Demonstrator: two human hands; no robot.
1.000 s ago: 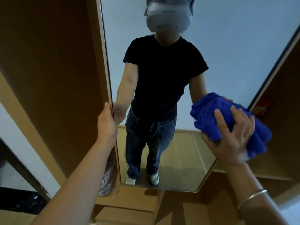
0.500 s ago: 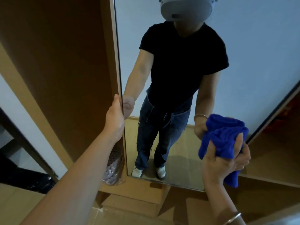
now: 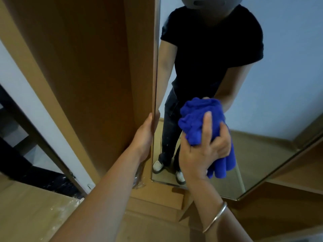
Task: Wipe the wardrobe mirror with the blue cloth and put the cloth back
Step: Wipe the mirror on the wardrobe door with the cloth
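Observation:
The wardrobe mirror (image 3: 279, 88) fills the upper right of the head view, set in a brown wooden door. My right hand (image 3: 204, 151) grips a bunched blue cloth (image 3: 195, 123) against the lower part of the glass, near the mirror's left side. My left hand (image 3: 145, 137) holds the door's left edge, fingers wrapped round it out of sight. A silver bangle sits on my right wrist. The glass reflects a person in a black shirt and dark jeans.
The wooden door panel (image 3: 90, 67) stands left of the mirror. Below are wooden shelves and steps (image 3: 157, 198), with a crinkled plastic bag (image 3: 138, 180) tucked by the door's foot. A dark frame and black surface (image 3: 35, 172) lie at far left.
My right hand has carried the cloth from the mirror's right side leftward and down across the glass. The view has shifted right and closer. My left hand stays on the door edge.

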